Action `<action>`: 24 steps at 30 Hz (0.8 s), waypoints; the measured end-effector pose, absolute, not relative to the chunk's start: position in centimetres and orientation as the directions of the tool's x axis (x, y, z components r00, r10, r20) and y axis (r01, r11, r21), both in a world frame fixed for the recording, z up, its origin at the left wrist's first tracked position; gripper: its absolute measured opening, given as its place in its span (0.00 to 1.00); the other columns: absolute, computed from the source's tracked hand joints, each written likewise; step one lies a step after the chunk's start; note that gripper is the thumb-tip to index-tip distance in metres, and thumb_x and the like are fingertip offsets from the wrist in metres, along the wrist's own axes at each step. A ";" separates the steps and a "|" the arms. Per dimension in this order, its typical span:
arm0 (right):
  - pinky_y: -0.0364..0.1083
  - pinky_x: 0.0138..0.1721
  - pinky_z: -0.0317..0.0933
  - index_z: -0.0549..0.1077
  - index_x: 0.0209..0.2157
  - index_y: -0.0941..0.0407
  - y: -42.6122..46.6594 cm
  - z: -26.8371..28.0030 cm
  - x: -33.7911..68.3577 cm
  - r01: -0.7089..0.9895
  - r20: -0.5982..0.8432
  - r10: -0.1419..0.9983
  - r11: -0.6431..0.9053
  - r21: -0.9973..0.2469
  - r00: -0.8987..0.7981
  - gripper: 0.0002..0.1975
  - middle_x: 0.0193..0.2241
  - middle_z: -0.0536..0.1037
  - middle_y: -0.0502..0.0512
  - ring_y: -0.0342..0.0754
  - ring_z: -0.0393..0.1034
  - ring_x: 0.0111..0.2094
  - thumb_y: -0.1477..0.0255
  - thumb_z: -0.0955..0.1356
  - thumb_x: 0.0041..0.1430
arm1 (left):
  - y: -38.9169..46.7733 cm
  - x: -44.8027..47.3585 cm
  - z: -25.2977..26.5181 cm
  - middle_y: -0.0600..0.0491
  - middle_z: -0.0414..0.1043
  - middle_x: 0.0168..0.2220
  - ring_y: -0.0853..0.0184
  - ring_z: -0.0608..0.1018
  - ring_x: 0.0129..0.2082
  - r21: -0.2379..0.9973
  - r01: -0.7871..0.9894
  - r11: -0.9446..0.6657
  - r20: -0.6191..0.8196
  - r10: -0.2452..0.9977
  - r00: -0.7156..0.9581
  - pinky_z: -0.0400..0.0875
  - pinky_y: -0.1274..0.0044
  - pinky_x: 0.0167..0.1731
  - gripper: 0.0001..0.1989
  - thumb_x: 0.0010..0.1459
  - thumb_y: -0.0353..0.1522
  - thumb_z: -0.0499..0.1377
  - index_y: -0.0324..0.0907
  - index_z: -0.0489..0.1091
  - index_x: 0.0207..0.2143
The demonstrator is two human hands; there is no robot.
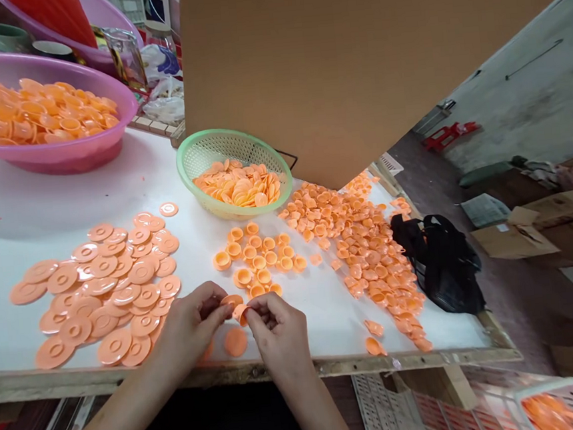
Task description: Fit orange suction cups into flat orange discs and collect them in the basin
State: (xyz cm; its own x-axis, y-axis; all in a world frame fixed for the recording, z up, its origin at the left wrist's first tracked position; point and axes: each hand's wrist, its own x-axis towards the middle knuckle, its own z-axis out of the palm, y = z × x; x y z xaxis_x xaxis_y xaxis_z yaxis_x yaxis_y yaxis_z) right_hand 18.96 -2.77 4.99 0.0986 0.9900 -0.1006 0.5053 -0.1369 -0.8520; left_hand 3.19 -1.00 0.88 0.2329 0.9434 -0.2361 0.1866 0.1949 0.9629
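Near the table's front edge, my left hand (pixel 194 323) pinches a flat orange plastic disc (pixel 232 301) between thumb and fingers. Close against it, my right hand (pixel 282 329) grips a small orange plastic cup (pixel 240 315); whether cup and disc touch is hard to make out. Just below the hands, a loose disc (pixel 235 342) lies on the white tabletop. Many ringed discs (pixel 103 266) are spread in overlapping layers to the left. Beyond my hands, a group of small cups (pixel 258 263) stands mostly with mouths up.
A green perforated basket (pixel 185 162) holds orange discs. At the left stands a pink basin (pixel 126 103) full of orange pieces. A long heap of cups (pixel 370 254) runs along the right, beside a black bag (pixel 446 268). A large cardboard box (pixel 323 64) rises behind.
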 end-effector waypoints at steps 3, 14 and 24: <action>0.40 0.27 0.63 0.74 0.28 0.57 -3.0 4.9 18.3 0.477 -0.047 0.987 -0.116 -0.871 0.154 0.05 0.23 0.76 0.49 0.42 0.70 0.24 0.72 0.67 0.56 | -1.7 3.2 1.8 0.55 0.77 0.35 0.68 0.78 0.36 0.984 0.050 0.172 -0.179 0.940 0.289 0.72 0.79 0.37 0.13 0.60 0.42 0.56 0.43 0.72 0.40; 0.39 0.30 0.64 0.73 0.34 0.54 -5.9 3.4 18.6 0.675 0.368 0.927 0.231 -0.700 0.064 0.06 0.26 0.74 0.47 0.40 0.70 0.27 0.76 0.65 0.61 | -4.6 4.5 2.5 0.58 0.79 0.39 0.70 0.80 0.38 0.971 0.225 -0.084 0.057 0.991 0.124 0.75 0.84 0.38 0.14 0.57 0.39 0.61 0.48 0.74 0.46; 0.39 0.31 0.66 0.72 0.41 0.51 -5.3 5.4 17.9 0.550 0.191 0.982 0.156 -0.820 0.007 0.11 0.34 0.73 0.48 0.41 0.70 0.32 0.79 0.65 0.57 | -4.6 4.6 3.1 0.60 0.79 0.39 0.74 0.80 0.38 0.934 0.230 -0.274 0.273 0.961 0.036 0.73 0.89 0.38 0.09 0.61 0.35 0.59 0.50 0.73 0.45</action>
State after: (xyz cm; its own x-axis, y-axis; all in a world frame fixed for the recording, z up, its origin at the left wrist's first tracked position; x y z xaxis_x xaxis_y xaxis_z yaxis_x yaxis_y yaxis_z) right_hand 17.93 -5.33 5.36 0.0068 0.9816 0.1908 0.5504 0.1556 -0.8203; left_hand 4.59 -4.57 3.08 0.0357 0.9614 0.2729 0.2303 -0.2736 0.9338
